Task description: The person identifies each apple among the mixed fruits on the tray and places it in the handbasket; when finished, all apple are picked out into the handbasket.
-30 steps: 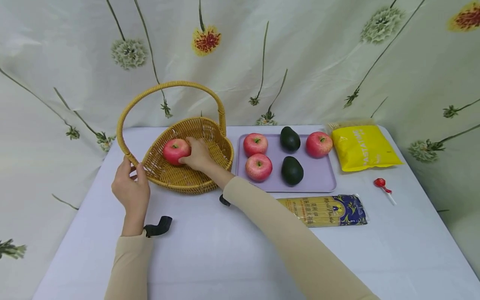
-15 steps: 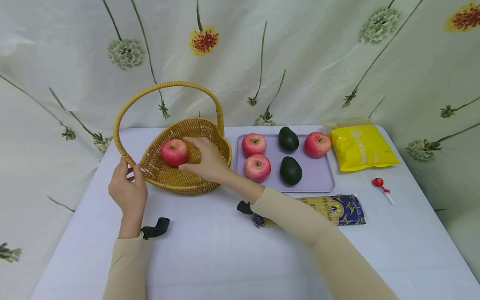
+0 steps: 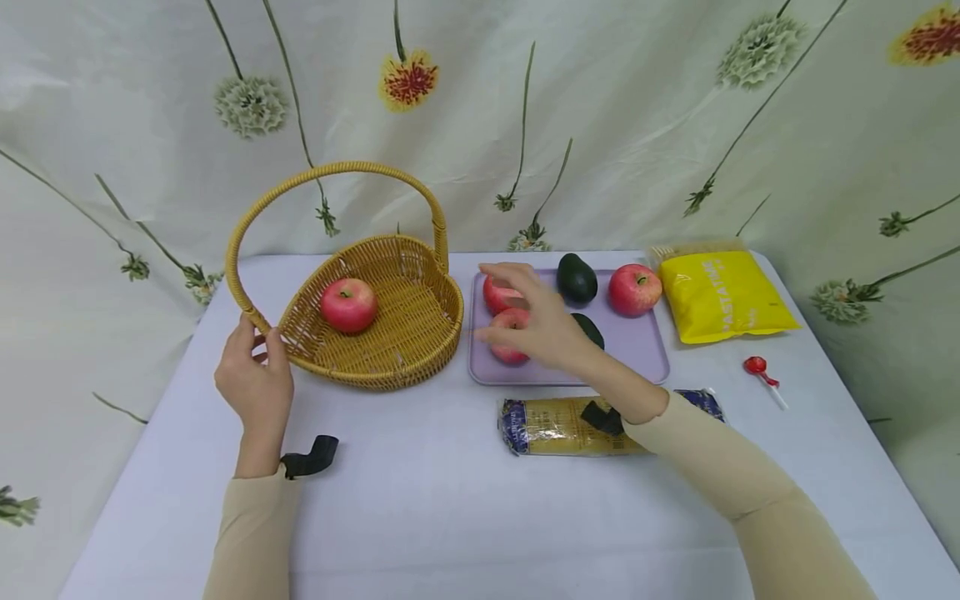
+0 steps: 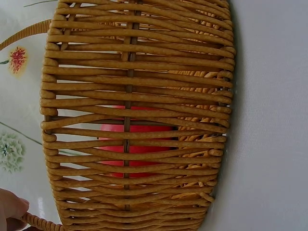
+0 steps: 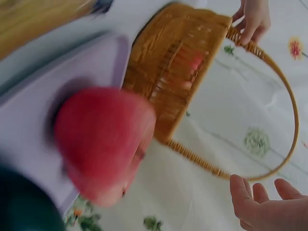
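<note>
My left hand (image 3: 258, 379) pinches the lower left end of the handle of a yellow wicker basket (image 3: 408, 354). Inside the basket, toward its left side, lies one red apple (image 3: 349, 305); through the weave in the left wrist view the apple (image 4: 137, 147) shows as red patches. Over the left part of a lilac tray (image 3: 637, 367) hovers my right hand (image 3: 551, 329), thumb and fingers spread, nothing held. Beneath it are two apples (image 3: 510, 354), partly covered, and a dark green avocado (image 3: 588, 327). Another avocado (image 3: 577, 279) and another apple (image 3: 634, 289) lie farther right on the tray.
A yellow pasta bag (image 3: 727, 292) lies right of the tray, with a red lollipop (image 3: 757, 365) in front of it. A spaghetti packet (image 3: 555, 425) lies before the tray, partly under the right forearm. Behind the table hangs a floral cloth (image 3: 450, 125).
My right hand has let go of the apple in the basket and moved right, out of the basket and over the tray. The left hand keeps its grip on the handle.
</note>
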The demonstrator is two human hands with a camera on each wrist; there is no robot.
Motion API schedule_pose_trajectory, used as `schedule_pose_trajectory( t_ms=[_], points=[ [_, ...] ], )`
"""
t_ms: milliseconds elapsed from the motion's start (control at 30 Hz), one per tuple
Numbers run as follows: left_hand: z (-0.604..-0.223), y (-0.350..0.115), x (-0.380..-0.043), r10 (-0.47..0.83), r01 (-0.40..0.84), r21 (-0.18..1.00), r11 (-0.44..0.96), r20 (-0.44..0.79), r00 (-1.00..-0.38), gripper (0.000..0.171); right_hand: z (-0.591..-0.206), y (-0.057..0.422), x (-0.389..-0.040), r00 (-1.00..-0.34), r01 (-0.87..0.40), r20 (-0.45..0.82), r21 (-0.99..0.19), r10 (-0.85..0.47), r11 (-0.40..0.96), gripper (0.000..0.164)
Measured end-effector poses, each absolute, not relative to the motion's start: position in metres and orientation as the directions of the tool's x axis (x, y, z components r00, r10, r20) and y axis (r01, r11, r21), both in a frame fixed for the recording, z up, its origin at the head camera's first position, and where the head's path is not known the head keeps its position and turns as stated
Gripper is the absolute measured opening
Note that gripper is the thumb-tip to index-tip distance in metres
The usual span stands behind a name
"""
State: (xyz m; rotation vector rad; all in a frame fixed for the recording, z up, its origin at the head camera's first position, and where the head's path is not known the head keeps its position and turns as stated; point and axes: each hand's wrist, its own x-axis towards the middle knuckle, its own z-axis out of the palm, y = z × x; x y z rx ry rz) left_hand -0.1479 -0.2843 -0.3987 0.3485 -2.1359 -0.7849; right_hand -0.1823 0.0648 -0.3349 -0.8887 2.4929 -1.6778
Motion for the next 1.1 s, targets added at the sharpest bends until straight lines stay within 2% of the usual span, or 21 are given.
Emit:
schedule_pose_trajectory(
  t_ms=[367,700,1100],
  points=[
    [-0.399,-0.284,-0.147,-0.478,0.028,0.635,0.772,0.608,-0.633,0.024,-0.328,0.151,-0.198,-0.926,-0.369,0.291,-0.832,-0.239,0.415,0.072],
    [-0.400,-0.285,-0.148,-0.483,0.020,0.641,0.767,0.598,-0.640,0.027,-0.333,0.207,-0.218,-0.980,-0.179,0.201,-0.854,-0.007,0.489,0.077],
    [-0.400,-0.286,-0.148,-0.481,0.031,0.644,0.764,0.601,-0.638,0.024,-0.351,0.230,-0.233,-0.995,-0.041,0.078,-0.870,0.055,0.491,0.087]
  ],
)
